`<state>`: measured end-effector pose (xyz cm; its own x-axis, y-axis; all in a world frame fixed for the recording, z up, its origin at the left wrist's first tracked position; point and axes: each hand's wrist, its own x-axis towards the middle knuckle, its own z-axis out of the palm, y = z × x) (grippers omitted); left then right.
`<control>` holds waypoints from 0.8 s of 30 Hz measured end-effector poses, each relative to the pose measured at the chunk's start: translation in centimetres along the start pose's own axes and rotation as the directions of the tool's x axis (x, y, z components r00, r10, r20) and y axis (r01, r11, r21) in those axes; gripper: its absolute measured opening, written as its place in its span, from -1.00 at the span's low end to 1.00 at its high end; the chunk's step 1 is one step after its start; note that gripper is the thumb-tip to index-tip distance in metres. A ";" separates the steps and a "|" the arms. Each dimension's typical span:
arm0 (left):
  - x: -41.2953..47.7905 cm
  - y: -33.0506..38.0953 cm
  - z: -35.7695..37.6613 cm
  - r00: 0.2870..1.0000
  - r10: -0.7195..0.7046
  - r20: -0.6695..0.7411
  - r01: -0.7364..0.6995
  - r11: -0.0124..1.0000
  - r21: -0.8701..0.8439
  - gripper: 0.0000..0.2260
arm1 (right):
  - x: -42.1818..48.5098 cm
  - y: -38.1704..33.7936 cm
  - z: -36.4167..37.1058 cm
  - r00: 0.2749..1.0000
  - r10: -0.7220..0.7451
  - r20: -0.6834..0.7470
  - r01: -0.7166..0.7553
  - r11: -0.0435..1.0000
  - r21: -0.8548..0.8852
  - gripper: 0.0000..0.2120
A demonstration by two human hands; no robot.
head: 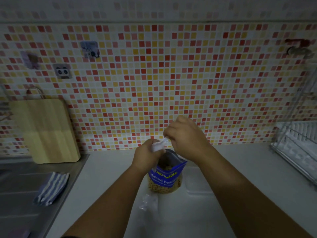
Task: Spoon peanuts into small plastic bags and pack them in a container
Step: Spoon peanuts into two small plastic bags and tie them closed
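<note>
Head view, sole view available.

Peanut pack (165,176): blue, upright, mouth open, standing on the desk (240,169) about midway between back edge and near edge. Peanuts show in its mouth and through its lower window.

Left hand (147,156): held just above the pack's mouth, on its left side. Fingers are curled round the top of a small plastic bag (157,148), which it grips. The bag's lower part is hidden.

Right hand (187,140): higher, to the right and rear of the pack, wrist bent downward. Fingers are curled and pinch what reads as a white spoon (165,140), though blur prevents certainty. Whether it carries peanuts cannot be told.

Governing relation: the spoon's long axis runs from the right hand down and leftward to the bag's top. The pack's mouth lies directly below both hands. In my judgement the right hand is placed to dip and the left has only to hold the bag steady.

Clear container (197,183): just beside the pack, on its right. Loose spare bags (147,201) lie toward the near edge.

Elsewhere: cutting board (46,131) at the back left, dish rack (295,143) at the right edge
</note>
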<state>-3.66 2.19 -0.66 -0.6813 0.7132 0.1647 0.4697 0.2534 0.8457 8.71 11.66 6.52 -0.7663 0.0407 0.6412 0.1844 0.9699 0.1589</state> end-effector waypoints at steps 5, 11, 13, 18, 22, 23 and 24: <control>-0.1 -1.1 -1.1 0.992 -0.125 -0.035 0.110 0.950 -0.292 -0.79 | -0.3 1.3 -0.1 0.953 0.262 -0.153 -0.270 0.962 -0.034 -0.87; -1.7 -1.0 -1.8 0.988 -0.152 -0.022 0.120 0.856 -0.503 -0.76 | -3.6 -1.2 5.4 0.810 0.421 0.408 -0.388 0.907 -0.164 -0.80; -2.4 -1.0 -1.7 0.989 -0.151 0.003 0.129 0.833 -0.538 -0.77 | -4.6 -2.0 6.6 0.714 0.468 0.520 -0.432 0.880 -0.198 -0.74; -4.2 -1.7 -1.5 0.982 -0.177 0.066 0.181 0.790 -0.586 -0.78 | -5.3 -2.9 6.0 0.789 0.497 0.361 -0.532 0.847 -0.002 -0.76; -5.9 -2.7 -0.7 0.972 -0.192 0.135 0.234 0.769 -0.595 -0.72 | -5.9 -5.9 3.7 0.636 0.413 0.652 -0.769 0.410 0.490 -0.84; -6.4 -2.9 -0.4 0.968 -0.195 0.159 0.252 0.759 -0.600 -0.72 | -6.4 -6.6 3.7 0.612 0.383 0.692 -0.788 0.374 0.489 -0.82; -6.8 -3.0 -0.1 0.962 -0.202 0.186 0.274 0.747 -0.606 -0.71 | -6.9 -7.3 3.7 0.601 0.383 0.702 -0.797 0.351 0.491 -0.81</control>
<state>-0.50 -3.47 -4.32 -0.6453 0.7564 -0.1067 -0.1762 -0.0115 0.9843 10.37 5.23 -1.83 -0.8218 0.5639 -0.0810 0.3734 0.4257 -0.8242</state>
